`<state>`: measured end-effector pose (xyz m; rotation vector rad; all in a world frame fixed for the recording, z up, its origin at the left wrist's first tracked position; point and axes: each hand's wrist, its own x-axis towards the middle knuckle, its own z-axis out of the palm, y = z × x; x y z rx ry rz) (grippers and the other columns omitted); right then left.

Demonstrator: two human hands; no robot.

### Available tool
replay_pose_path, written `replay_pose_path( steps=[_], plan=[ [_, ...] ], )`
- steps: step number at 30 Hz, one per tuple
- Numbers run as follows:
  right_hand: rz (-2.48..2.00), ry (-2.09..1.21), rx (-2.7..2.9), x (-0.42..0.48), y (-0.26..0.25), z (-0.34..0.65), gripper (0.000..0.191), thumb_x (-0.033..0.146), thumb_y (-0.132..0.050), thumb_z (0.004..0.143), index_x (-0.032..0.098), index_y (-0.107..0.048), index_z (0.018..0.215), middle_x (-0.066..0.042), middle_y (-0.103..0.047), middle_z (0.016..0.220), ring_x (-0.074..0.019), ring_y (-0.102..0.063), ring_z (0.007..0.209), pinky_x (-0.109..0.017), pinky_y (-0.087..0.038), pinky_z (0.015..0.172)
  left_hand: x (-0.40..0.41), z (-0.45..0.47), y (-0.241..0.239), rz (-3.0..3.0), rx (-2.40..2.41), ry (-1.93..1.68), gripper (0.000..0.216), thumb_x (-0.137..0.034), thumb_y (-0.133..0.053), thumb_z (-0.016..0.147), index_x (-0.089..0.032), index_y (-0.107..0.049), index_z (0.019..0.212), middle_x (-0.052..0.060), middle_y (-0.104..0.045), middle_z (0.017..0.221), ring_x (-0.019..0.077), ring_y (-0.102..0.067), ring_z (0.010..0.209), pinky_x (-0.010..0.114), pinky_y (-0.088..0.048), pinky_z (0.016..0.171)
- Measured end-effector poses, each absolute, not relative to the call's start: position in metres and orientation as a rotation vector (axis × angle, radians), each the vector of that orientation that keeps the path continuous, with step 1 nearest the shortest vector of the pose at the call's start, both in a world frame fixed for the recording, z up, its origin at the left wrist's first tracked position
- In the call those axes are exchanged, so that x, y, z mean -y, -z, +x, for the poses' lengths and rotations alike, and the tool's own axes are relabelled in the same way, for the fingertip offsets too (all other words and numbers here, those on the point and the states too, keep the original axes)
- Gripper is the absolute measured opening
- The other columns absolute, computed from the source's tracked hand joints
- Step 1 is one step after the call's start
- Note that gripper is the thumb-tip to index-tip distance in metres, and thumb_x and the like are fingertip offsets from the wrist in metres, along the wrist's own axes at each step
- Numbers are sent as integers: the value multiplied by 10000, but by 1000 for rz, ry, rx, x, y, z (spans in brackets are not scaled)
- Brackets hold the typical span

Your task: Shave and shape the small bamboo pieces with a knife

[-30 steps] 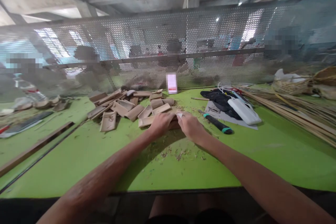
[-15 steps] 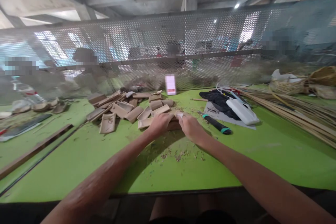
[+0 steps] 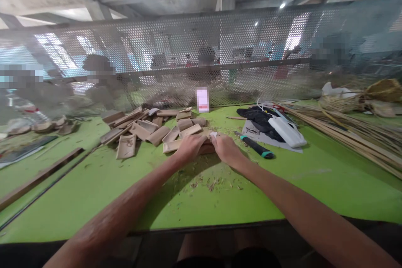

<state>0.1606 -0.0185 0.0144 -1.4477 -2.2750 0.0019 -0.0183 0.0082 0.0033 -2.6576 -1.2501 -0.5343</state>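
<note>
Both of my hands meet over a short bamboo piece [image 3: 207, 149] at the middle of the green table. My left hand [image 3: 190, 146] has its fingers closed on the left end of the piece. On the other end, my right hand [image 3: 228, 150] is closed too, with a small white scrap or wrap [image 3: 214, 135] at its thumb; which it is I cannot make out. The fingers hide most of the piece. Pale shavings [image 3: 212, 184] lie scattered on the table below my hands.
A pile of cut bamboo pieces [image 3: 143, 127] lies to the left. On the right are a black-and-teal handled tool [image 3: 257, 148], a white plastic object [image 3: 287, 132], black cloth [image 3: 259, 119] and long bamboo strips [image 3: 348, 136]. A phone [image 3: 202, 99] stands before the perforated screen [image 3: 176, 71].
The whole view has shifted slightly, so the scene sits a little further left. My hands keep the same hold on the bamboo piece.
</note>
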Motion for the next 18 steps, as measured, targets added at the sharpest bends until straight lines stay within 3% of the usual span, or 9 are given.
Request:
replay_pose_path(
  steps=[5, 18],
  plan=[
    [-1394, 140, 2298, 22, -15, 160, 387, 231, -344, 1052, 79, -700, 1032, -168, -723, 994, -225, -657, 944, -305, -452, 852, -9, -19, -2, -2641, 1273, 542, 175, -305, -549, 978, -153, -621, 928, 78, -718, 907, 210, -627, 758, 289, -376, 627],
    [-1433, 151, 2275, 18, -12, 161, 443, 278, -318, 1059, 109, -710, 941, -147, -722, 941, -241, -632, 919, -338, -453, 813, -9, -19, -1, -2603, 1198, 530, 220, -325, -500, 1000, -159, -606, 902, 85, -708, 879, 215, -630, 776, 295, -399, 663]
  ],
)
